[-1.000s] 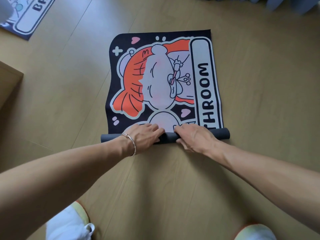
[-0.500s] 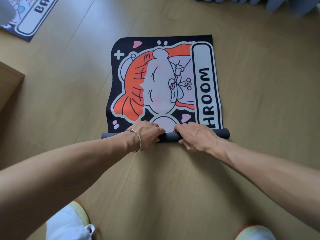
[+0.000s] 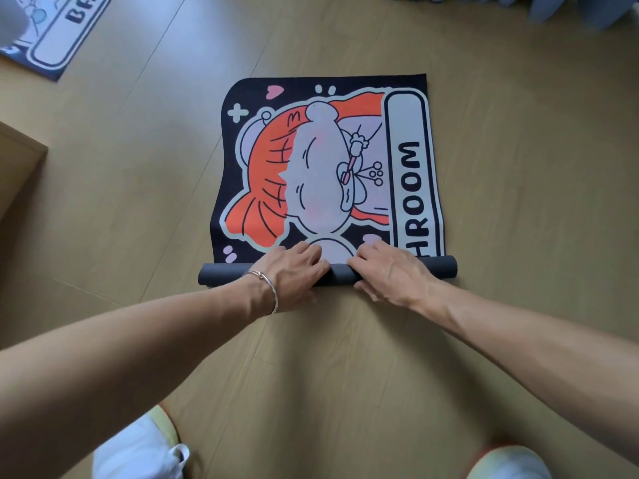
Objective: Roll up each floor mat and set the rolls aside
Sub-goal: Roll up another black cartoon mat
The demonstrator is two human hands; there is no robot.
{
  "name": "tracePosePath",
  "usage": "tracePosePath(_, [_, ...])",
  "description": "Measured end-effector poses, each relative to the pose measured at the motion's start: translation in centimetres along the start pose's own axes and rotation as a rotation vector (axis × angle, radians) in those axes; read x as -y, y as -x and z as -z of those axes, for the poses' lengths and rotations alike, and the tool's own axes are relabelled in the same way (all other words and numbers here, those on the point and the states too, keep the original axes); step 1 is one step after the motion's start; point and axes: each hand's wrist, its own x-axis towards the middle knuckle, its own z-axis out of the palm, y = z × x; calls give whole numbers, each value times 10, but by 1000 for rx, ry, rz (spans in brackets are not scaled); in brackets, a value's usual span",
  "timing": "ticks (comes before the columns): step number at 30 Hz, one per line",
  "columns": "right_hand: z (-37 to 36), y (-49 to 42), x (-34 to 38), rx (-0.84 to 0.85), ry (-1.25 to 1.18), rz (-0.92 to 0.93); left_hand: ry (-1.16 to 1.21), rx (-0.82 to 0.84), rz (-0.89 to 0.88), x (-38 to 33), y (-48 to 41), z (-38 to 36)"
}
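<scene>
Mat (image 3: 321, 174): lying on the floor (image 3: 518, 209), its near end wound into a dark roll (image 3: 340, 273). Left hand (image 3: 294, 271), right hand (image 3: 389, 271): sitting side by side at mid-roll, fingers curling over it, gripping. Second mat (image 3: 58, 32): lying flat, far left.

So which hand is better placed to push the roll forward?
Left, marginally: the left hand lies nearer the middle of the roll; the right hand sits off-centre. Both curl over it.

Open floor (image 3: 536, 202) right of mat (image 3: 311, 160), wooden ledge (image 3: 17, 150) far left, second mat (image 3: 58, 32) beyond
</scene>
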Motion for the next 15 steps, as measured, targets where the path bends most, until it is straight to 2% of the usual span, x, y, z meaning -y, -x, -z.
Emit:
tracePosePath(4, [6,-5,-7,27,-74,-21,110,8,65,3,-9,9])
tracePosePath(9, [5,-3,-1,183,-128,9,210,114,31,8,-6,11])
tracePosePath(12, [1,3,-1,112,-134,21,249,129,57,7,-6,12])
tracePosePath(15, [-1,5,-2,-16,-14,55,280,107,40,12,-6,10])
